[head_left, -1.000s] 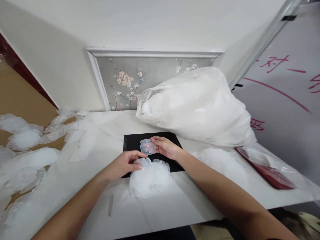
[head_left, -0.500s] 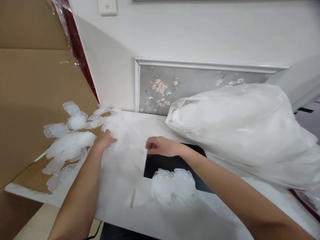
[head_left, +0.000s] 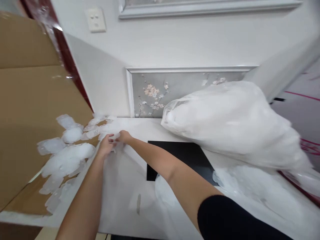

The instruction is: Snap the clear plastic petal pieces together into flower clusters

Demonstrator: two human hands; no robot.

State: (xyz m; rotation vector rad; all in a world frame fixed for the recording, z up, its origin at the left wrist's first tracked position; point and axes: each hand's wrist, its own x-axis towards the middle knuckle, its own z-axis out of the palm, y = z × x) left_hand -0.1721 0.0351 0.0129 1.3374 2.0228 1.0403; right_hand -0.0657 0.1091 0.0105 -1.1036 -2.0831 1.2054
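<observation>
Both my hands meet at the far left of the white table. My left hand and my right hand pinch the same small clear plastic piece between their fingertips, among a heap of clear plastic pieces at the table's back left. More of these translucent pieces lie spread over a cardboard flap to the left. A black mat lies on the table under my right forearm, with a small pile of clear pieces at its near edge, partly hidden by my arm.
A large translucent bag full of white pieces fills the right of the table. More clear pieces lie in front of it. A cardboard box stands at the left. A framed flower panel leans on the wall behind.
My view swung left and up. My left hand went from the pile on the mat to the heap at the back left, and my right hand followed it there from the mat.
</observation>
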